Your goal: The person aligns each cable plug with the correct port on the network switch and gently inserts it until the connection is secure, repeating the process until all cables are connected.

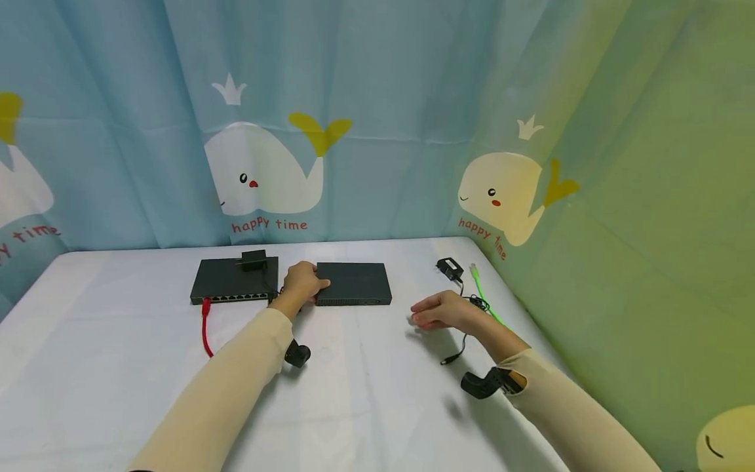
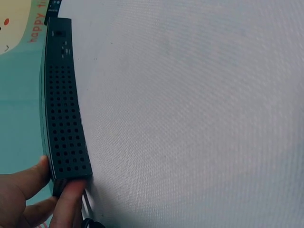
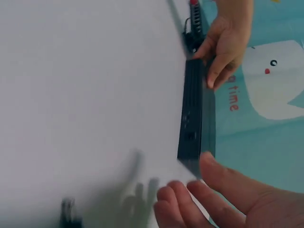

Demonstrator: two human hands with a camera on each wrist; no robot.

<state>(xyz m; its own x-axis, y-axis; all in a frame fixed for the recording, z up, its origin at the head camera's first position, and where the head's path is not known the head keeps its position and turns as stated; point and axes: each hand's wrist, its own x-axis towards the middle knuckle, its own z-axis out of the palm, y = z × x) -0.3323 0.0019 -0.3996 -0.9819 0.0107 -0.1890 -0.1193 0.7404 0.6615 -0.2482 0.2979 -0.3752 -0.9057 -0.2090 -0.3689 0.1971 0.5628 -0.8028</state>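
A flat black box, which looks like a network switch, lies near the back middle of the table. My left hand grips its left end, thumb on top and fingers beneath, as the left wrist view shows. Rows of vent holes and a small round-looking socket mark the near side of the box. To the right of it, apart from the box, my right hand hovers over the table with fingers loosely extended and nothing in them. In the right wrist view, its fingertips overlap the box's near corner.
Left of the box sits another black network switch with a row of ports, a red Ethernet cable plugged in and a black power adapter on top. Farther right lie a second power adapter with its cord and a green Ethernet cable.
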